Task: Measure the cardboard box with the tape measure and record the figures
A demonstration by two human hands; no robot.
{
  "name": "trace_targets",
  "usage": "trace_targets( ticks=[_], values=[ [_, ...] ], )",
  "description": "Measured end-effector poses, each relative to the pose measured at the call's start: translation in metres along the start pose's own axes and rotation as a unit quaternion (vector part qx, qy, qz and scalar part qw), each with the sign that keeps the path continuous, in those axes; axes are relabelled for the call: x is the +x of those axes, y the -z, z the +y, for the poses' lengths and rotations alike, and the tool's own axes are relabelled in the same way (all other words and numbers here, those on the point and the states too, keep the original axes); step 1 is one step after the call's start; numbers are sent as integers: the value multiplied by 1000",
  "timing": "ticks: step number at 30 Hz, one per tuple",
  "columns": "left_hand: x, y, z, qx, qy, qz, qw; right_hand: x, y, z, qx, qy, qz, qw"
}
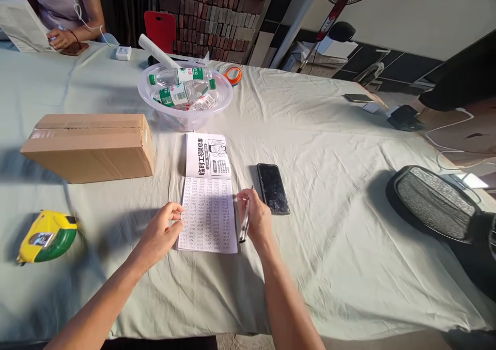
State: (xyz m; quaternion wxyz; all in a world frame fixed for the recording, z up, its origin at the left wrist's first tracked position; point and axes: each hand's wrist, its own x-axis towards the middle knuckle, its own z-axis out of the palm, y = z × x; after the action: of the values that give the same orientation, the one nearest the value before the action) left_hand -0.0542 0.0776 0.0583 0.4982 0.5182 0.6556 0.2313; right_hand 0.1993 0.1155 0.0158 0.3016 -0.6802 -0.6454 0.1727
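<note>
Currently, head view: looking down over a cloth-covered tabletop point(329, 267), with bare forearms reaching in from the near edge.
Step in hand: probably handwriting on the notebook point(209, 215), at a gap between strokes, judging by the pen point(245, 221) being held beside the page rather than over it.
Next move: seems to call for bringing the pen over the paper or, given columns that look filled nearly to the lower edge, for turning the sheet; either way, likely to need a light steadying touch at the left margin.
Notebook: lying flat between both hands; printed above with bold characters and a drawing, covered below with columns of small handwriting, too small to read surely.
Right hand point(260, 219): closed around the pen, just past the notebook's right edge.
Pen: slanted, with a black end toward the near side; cannot tell which end writes.
Left hand point(163, 231): loosely curled, gripping nothing visible, with fingertips at the notebook's left edge; hard to tell whether pressing.
Phone point(273, 188): lying dark-screened close to the right hand, apart from the notebook.
Cardboard box point(89, 156): resting left of the notebook, farther off than the left hand.
Tape measure point(48, 236): set well left of the left hand.
Basin point(178, 121): standing beyond the notebook, filled with plastic bottles point(180, 76).
</note>
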Motion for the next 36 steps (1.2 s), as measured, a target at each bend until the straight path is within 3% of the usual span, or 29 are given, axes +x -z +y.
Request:
trace_targets(
  ticks=[5,9,13,17,20,27,36],
  values=[
    [4,-3,-6,-30,15,-20,999,-3,-16,4,25,-23,26,999],
    [14,-5,4,5,-17,7,1000,-6,-13,11,67,-48,-3,997],
    [39,-11,12,102,-126,55,985,-6,-9,13,86,-55,-18,995],
    [69,-20,5,168,-263,139,940,-6,-7,12,97,-76,-28,992],
    [83,-24,-5,187,-311,163,917,-5,-5,9,104,-86,-15,991],
    [86,-24,-11,257,-358,141,886,-3,-3,5,111,-93,-1,989],
    [85,-24,-10,277,-365,142,878,-5,-4,5,93,-80,-3,992]
  ],
)
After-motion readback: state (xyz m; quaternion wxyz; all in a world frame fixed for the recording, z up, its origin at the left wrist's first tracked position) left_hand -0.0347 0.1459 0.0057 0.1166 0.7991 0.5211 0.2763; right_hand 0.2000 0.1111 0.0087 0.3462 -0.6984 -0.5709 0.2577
